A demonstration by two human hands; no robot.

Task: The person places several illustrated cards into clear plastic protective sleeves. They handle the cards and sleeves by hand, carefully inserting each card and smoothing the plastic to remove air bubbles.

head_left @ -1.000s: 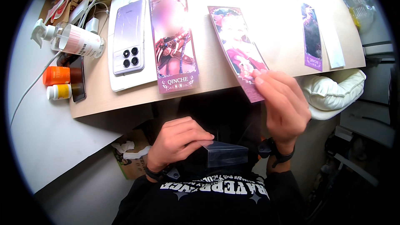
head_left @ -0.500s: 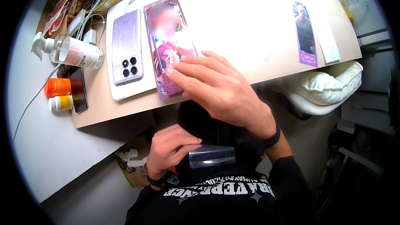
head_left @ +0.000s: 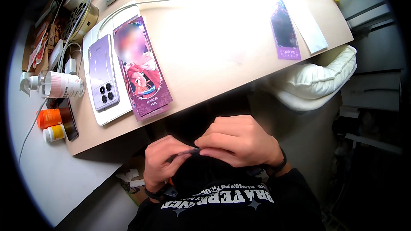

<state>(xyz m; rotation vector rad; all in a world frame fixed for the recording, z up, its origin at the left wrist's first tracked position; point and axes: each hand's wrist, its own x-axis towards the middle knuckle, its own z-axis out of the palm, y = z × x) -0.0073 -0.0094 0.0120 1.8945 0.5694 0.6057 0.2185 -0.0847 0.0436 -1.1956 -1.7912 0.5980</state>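
From the head view, we see both hands held low over the lap, below the table edge. The left hand and right hand meet on a thin clear sleeve, seen edge-on; the left grip pinches one end and the right grip is closed over the other, likely to steady so flimsy a piece close to the body. On the table a stack of tall purple cards lies flat beside a lilac phone, which rests face down on a white pad. Another purple card lies well apart at the right with a white strip just beside it. At the left edge stand a spray bottle on its side and two small orange-capped jars; we cannot tell their contents.
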